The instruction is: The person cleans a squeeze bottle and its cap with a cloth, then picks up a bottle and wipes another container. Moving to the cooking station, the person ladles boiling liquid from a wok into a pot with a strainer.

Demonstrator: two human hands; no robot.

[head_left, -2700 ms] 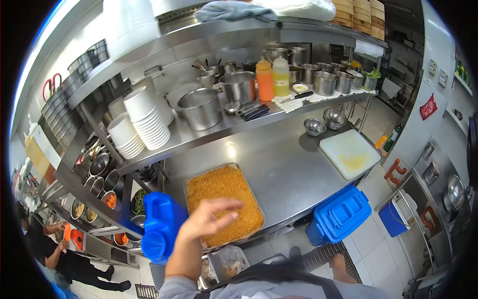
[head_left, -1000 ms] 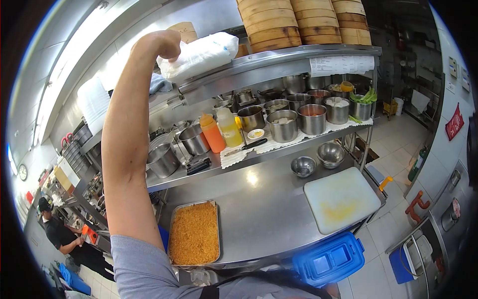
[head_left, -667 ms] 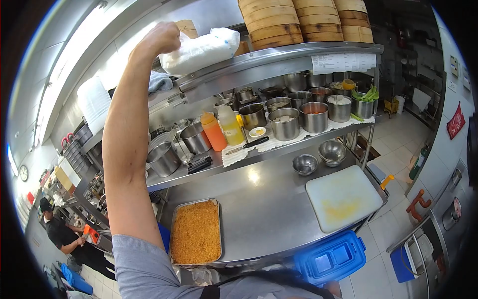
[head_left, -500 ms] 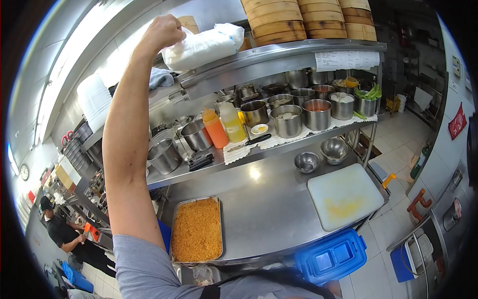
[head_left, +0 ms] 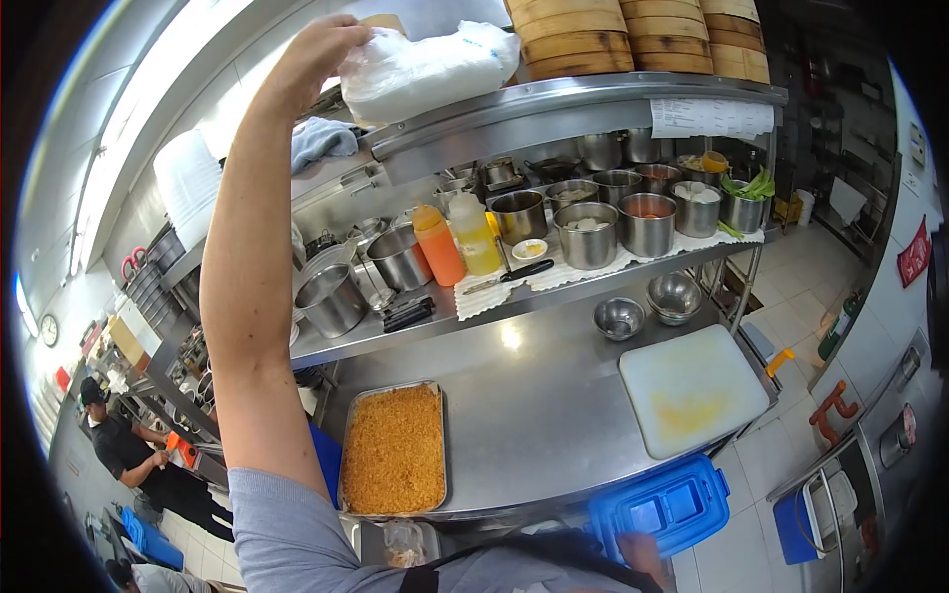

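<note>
My left hand (head_left: 331, 47) is raised to the upper shelf, its fingers pinched on the left end of a white, translucent plastic bag (head_left: 430, 74). What the bag holds cannot be made out. Low in the view, my right hand (head_left: 641, 555) is smeared by motion beside the blue plastic lid (head_left: 660, 509), and its fingers do not show clearly. On the steel counter below my left arm lies a metal tray (head_left: 444, 465) filled with orange-brown crumbs (head_left: 393, 450).
Bamboo steamers (head_left: 573, 44) stand right of the bag. The middle shelf (head_left: 386, 341) carries several steel pots, an orange squeeze bottle (head_left: 438, 247) and a knife (head_left: 524, 271). A white cutting board (head_left: 692, 390) lies at right. A co-worker (head_left: 138, 455) stands far left.
My left fist has shifted and its fingers now stretch over the bag's end. My right hand has come further into view by the blue lid. The camera view has shifted slightly.
</note>
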